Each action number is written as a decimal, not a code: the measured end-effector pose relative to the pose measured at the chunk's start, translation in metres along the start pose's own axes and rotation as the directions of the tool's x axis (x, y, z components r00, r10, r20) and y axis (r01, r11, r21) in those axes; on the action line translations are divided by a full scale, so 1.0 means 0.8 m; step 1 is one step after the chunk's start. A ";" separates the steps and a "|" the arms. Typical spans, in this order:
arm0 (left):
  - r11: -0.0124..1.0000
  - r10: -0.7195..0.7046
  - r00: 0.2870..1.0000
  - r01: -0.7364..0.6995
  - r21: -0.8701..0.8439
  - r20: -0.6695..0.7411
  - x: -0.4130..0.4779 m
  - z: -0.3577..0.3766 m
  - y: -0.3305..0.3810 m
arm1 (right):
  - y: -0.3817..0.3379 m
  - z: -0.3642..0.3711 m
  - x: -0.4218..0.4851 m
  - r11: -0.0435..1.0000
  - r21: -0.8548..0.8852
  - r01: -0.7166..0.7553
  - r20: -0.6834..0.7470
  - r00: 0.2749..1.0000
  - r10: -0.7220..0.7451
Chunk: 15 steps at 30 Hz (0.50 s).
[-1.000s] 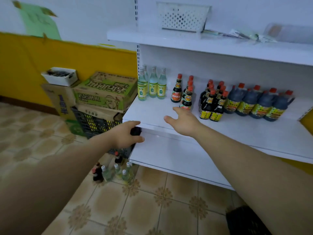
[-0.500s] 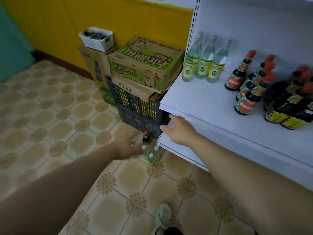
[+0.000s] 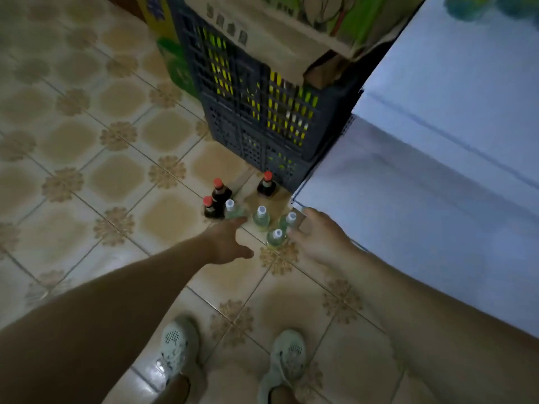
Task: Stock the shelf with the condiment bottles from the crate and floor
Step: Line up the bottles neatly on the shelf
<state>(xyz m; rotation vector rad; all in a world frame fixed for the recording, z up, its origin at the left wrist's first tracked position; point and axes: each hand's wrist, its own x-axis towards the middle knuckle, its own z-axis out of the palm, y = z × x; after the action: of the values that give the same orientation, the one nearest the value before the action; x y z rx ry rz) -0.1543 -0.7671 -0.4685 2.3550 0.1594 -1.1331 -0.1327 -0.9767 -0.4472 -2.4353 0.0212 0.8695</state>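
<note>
On the tiled floor stand several clear greenish bottles [image 3: 260,218] with white caps and three dark sauce bottles [image 3: 219,191] with red caps, just in front of the dark plastic crate [image 3: 250,118]. My left hand [image 3: 226,243] reaches down with fingers spread, its fingertips close to the leftmost clear bottle [image 3: 232,209], holding nothing. My right hand [image 3: 316,234] is open beside the two rightmost clear bottles [image 3: 275,237], at the corner of the white shelf [image 3: 423,176].
Cardboard boxes [image 3: 291,33] are stacked on the crate. The white shelf unit fills the right side, its lower board jutting out near my right hand. My two feet in pale shoes [image 3: 176,345] stand on the tiles below.
My view has tipped down from the shelf to the floor. Both hands dropped from the shelf edge toward the bottles on the tiles.
</note>
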 end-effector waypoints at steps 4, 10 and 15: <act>1.000 0.007 0.999 -0.007 0.002 0.036 0.136 0.070 -0.053 | 0.069 0.096 0.102 0.986 0.158 -0.045 0.001 0.999 0.045; 0.998 0.063 0.997 -0.064 0.002 0.044 0.287 0.159 -0.086 | 0.142 0.204 0.208 0.980 0.196 -0.035 -0.007 0.999 0.037; 0.995 0.089 0.994 -0.086 -0.046 0.057 0.344 0.200 -0.094 | 0.163 0.242 0.249 0.993 0.114 0.023 -0.101 0.995 -0.012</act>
<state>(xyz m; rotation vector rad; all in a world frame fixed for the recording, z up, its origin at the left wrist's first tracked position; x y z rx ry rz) -0.1123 -0.8133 -0.7895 2.2644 0.0587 -1.1441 -0.1128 -0.9582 -0.7528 -2.3652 0.0842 0.7181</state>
